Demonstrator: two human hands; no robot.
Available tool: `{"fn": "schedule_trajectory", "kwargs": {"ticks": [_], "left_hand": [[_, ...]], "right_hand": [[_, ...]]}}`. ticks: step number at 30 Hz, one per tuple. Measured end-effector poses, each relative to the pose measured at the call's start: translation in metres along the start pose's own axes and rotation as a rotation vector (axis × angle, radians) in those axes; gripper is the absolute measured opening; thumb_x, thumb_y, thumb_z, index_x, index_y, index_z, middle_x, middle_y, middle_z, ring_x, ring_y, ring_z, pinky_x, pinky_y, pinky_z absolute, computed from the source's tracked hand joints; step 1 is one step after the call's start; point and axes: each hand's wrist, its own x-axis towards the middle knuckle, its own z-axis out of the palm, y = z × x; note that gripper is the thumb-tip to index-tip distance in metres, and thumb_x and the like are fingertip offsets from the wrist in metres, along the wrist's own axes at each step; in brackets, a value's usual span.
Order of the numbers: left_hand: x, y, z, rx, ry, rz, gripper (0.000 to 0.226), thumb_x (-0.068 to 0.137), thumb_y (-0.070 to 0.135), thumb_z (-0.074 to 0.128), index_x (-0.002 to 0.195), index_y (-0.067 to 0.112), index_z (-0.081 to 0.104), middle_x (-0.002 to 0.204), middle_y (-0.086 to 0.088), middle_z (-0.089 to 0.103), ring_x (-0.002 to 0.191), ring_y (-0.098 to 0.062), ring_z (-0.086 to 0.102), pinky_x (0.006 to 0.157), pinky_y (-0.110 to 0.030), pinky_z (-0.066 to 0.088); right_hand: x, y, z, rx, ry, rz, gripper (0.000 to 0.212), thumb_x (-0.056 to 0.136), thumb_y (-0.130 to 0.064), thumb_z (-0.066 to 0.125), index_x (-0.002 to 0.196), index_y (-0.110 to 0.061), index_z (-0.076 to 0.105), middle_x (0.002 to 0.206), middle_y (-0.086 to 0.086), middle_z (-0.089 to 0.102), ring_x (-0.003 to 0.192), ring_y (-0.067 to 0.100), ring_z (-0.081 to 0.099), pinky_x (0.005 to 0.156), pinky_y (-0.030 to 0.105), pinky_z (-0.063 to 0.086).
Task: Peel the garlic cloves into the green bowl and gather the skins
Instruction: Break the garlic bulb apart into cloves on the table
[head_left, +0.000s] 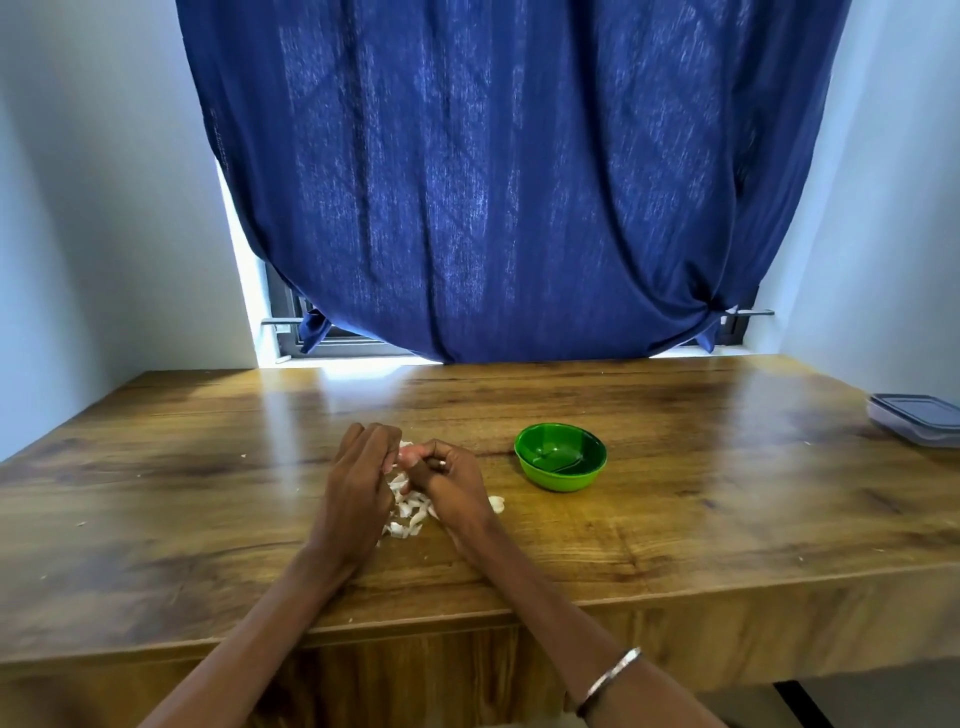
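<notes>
My left hand (358, 483) and my right hand (451, 480) meet over the middle of the wooden table (675, 509), and their fingers pinch a small garlic clove (408, 453) between them. A loose heap of white garlic cloves and skins (408, 512) lies on the table right under both hands, partly hidden by them. One separate white piece (497, 503) sits just right of my right wrist. The green bowl (560, 457) stands on the table to the right of my hands; I see nothing white inside it.
A lidded clear plastic container (917, 418) rests at the table's far right edge. A blue curtain (519, 182) hangs over the window behind the table. Tiny white flecks are scattered over the tabletop. White walls close in on both sides.
</notes>
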Motion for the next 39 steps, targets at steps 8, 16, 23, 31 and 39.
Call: {"fn": "schedule_trajectory", "kwargs": {"ticks": [8, 16, 23, 31, 39], "left_hand": [[0.000, -0.007, -0.014, -0.197, 0.053, -0.351, 0.030, 0.080, -0.018, 0.066, 0.086, 0.011, 0.059, 0.080, 0.003, 0.063, 0.065, -0.001, 0.054, 0.062, -0.009, 0.039], [0.001, -0.017, -0.010, -0.407, 0.043, -0.604, 0.031, 0.081, -0.008, 0.075, 0.089, 0.018, 0.062, 0.087, 0.004, 0.070, 0.079, -0.013, 0.067, 0.074, -0.033, 0.054], [0.002, -0.013, -0.012, -0.495, 0.029, -0.634, 0.023, 0.083, -0.004, 0.076, 0.092, 0.012, 0.063, 0.088, -0.005, 0.072, 0.083, -0.021, 0.069, 0.077, -0.042, 0.056], [0.003, -0.012, -0.010, -0.476, 0.005, -0.590, 0.024, 0.085, -0.001, 0.075, 0.100, 0.013, 0.064, 0.093, -0.001, 0.070, 0.087, -0.018, 0.069, 0.073, -0.030, 0.056], [0.001, -0.016, -0.013, -0.491, -0.048, -0.555, 0.034, 0.080, -0.003, 0.080, 0.106, 0.011, 0.063, 0.091, 0.000, 0.069, 0.082, -0.010, 0.067, 0.070, -0.019, 0.055]], "right_hand": [[0.002, 0.000, 0.000, 0.013, 0.003, -0.018, 0.010, 0.087, -0.005, 0.076, 0.092, -0.014, 0.075, 0.087, 0.007, 0.077, 0.074, 0.007, 0.069, 0.071, 0.030, 0.058], [-0.003, -0.001, -0.001, -0.147, 0.081, -0.172, 0.019, 0.079, -0.019, 0.086, 0.094, -0.009, 0.080, 0.088, 0.000, 0.079, 0.084, 0.013, 0.075, 0.076, 0.024, 0.059], [-0.001, 0.001, -0.002, -0.186, 0.111, -0.172, 0.019, 0.079, -0.024, 0.087, 0.091, -0.010, 0.081, 0.085, -0.001, 0.079, 0.080, 0.010, 0.075, 0.074, 0.020, 0.058], [0.001, 0.002, -0.003, -0.204, 0.077, -0.122, 0.011, 0.085, -0.019, 0.081, 0.092, -0.010, 0.079, 0.085, 0.002, 0.078, 0.078, 0.008, 0.073, 0.064, 0.018, 0.053], [0.001, 0.004, -0.003, -0.274, 0.045, -0.174, 0.010, 0.088, -0.007, 0.075, 0.095, -0.012, 0.080, 0.092, -0.002, 0.079, 0.087, 0.008, 0.074, 0.077, 0.023, 0.057]]}}
